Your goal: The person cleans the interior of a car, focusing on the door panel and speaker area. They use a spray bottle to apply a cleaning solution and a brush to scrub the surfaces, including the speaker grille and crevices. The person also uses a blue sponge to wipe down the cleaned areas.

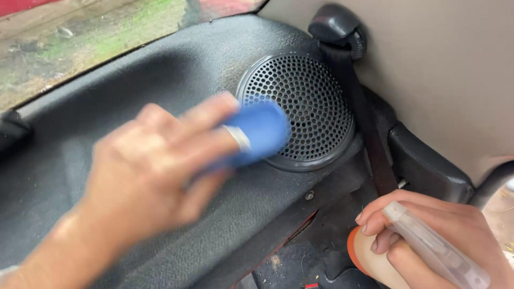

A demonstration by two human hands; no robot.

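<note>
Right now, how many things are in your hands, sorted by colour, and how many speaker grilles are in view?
Blue soft cleaning pad, in the left hand: 1
Clear plastic spray bottle with orange band, in the right hand: 1
Round black perforated speaker grille: 1
Total: 3

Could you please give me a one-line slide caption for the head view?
Left hand presses a blue pad beside a round speaker grille on a black car panel; right hand holds a spray bottle.
</note>
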